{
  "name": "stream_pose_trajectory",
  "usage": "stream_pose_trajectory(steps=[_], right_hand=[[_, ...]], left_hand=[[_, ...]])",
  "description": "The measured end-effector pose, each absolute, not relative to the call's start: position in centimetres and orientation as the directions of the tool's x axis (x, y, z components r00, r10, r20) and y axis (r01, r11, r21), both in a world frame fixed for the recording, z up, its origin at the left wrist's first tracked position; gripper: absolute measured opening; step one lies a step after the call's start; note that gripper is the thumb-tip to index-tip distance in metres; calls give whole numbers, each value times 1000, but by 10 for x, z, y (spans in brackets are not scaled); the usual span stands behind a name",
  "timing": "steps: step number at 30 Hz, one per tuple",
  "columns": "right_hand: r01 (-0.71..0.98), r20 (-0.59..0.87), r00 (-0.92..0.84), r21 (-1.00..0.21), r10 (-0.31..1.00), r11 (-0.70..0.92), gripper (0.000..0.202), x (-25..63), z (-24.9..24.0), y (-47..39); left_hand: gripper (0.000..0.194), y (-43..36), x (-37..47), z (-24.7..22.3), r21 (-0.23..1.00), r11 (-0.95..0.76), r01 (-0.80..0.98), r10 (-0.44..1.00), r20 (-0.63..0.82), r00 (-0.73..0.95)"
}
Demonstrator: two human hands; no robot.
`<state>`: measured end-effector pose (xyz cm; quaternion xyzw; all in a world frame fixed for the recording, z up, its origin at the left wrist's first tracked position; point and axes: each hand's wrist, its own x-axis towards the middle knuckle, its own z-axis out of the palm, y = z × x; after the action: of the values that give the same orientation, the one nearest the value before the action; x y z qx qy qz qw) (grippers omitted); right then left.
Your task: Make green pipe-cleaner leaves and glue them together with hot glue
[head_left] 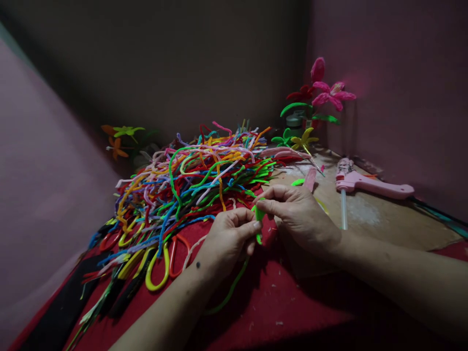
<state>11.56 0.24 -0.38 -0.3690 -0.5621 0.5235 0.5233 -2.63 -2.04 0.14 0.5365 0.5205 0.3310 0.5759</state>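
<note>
Between my two hands is a bright green pipe cleaner (259,214), bent into a small folded shape at its upper part. My left hand (230,239) pinches it from below with thumb and forefinger. From above and to the right, my right hand (292,207) pinches its top end. A long green tail (234,287) trails down beneath my left wrist onto the red cloth. Just behind my hands lies a large tangled heap of many-coloured pipe cleaners (204,170).
A pink glue gun (373,185) with a clear stick rests on a tan board (387,224) at right. Finished pipe-cleaner flowers (331,95) stand at the back right, others at back left. Yellow-handled scissors or pliers (158,273) and red-handled ones (179,253) lie front left on the red cloth (285,312).
</note>
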Motion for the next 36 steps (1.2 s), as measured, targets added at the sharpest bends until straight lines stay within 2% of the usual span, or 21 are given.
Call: stream_pose_trajectory(steps=[6,13,20,22,27,32,36], right_hand=[[-166,239,-189,-964,952,209,10,116,-7,6],[9,440,-184,-893,879,449,7,117,-6,5],[76,242,-361,-955,901,287,10,116,-7,5],[89,257,-335,-949,907,302,11,116,-8,3],[180,398,-270,-874,877,452,15,115,-11,-2],[18,351,-261,-930,899,368,14,115,-9,0],[-34,283,-241,-958,928,284,12,117,-2,1]], left_hand=[[19,-19,-30,4,962,186,201,942,-233,243],[17,-18,-34,0,960,231,159,933,-265,243],[17,-17,-35,-1,959,217,185,942,-255,220],[16,-18,-34,-1,955,233,183,937,-270,220],[14,-18,-33,-3,944,317,91,905,-329,269],[16,-19,-34,-1,943,318,99,906,-333,262],[23,-19,-34,1,950,296,99,907,-312,281]])
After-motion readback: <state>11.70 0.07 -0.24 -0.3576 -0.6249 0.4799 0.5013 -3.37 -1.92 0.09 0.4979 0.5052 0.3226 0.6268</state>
